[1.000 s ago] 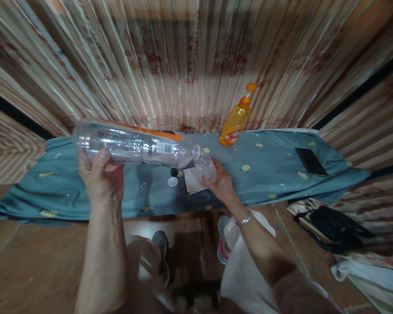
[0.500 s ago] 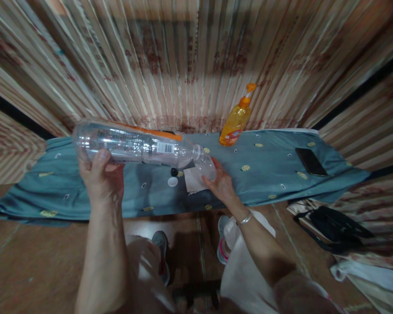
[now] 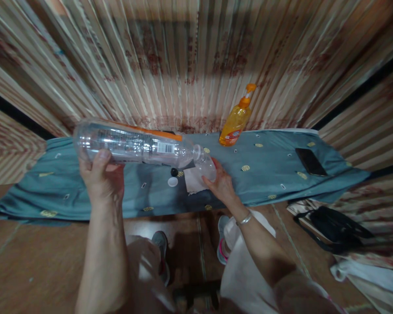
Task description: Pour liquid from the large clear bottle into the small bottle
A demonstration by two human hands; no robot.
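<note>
Bottle [image 3: 127,144] sits tipped nearly flat in the left hand [image 3: 101,176]'s grip, probably so its mouth meets the small clear container [image 3: 205,168] the right hand [image 3: 222,182] is holding; white disc [image 3: 172,182]'s on the tabletop [image 3: 265,161] between them, handy spot.

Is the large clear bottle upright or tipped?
Tipped, close to horizontal: the large clear bottle is held sideways in the left hand, its neck toward the small clear container in the right hand.

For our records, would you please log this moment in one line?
left hand: bottle, sideways; right hand: clear container, at bottle's mouth
</note>
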